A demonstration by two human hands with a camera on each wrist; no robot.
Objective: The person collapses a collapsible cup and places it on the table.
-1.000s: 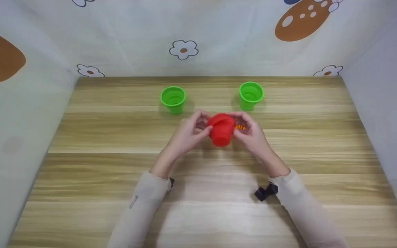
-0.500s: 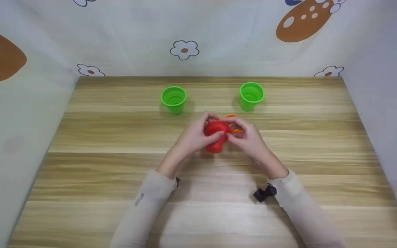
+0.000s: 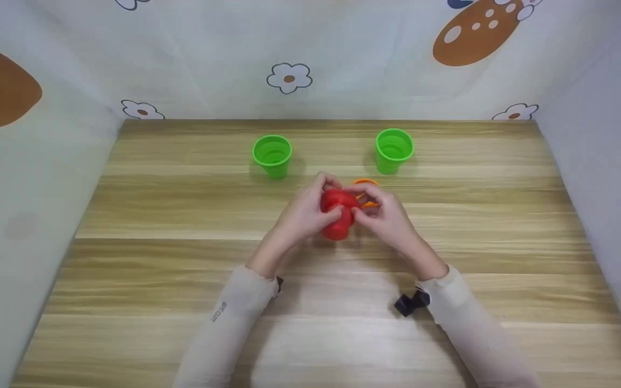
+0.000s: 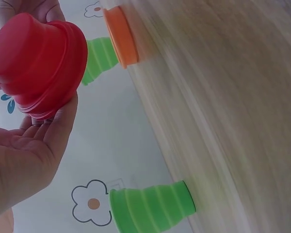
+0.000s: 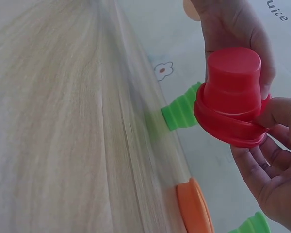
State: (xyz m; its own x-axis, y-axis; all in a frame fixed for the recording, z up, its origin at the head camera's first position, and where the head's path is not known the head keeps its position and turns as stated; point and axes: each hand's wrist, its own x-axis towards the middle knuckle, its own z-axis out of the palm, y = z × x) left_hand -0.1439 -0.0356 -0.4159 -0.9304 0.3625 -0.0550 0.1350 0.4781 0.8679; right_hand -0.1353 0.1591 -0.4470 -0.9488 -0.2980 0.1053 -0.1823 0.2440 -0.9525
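Note:
Both my hands hold a red collapsible cup (image 3: 336,230) above the middle of the table, base toward me. My left hand (image 3: 309,211) grips its left side, thumb across the wall. My right hand (image 3: 390,216) pinches the rim from the other side. In the right wrist view the red cup (image 5: 233,90) has a narrow round base and a wide wall part folded back around it, lopsided. The left wrist view shows the same cup (image 4: 41,63) clear of the table. Beyond the right fingers, an orange collapsed cup (image 3: 366,182) lies low on the table, partly hidden.
Two green collapsible cups stand upright and extended at the back, one left (image 3: 276,171) and one right (image 3: 388,166). The wooden table (image 3: 154,269) ends at patterned cloth walls (image 3: 208,64). A black wrist device (image 3: 412,303) hangs at the right cuff.
The red cup has shifted slightly left and toward me, both hands moving with it. My left thumb has slid across its wall. More of the orange cup shows behind the right hand.

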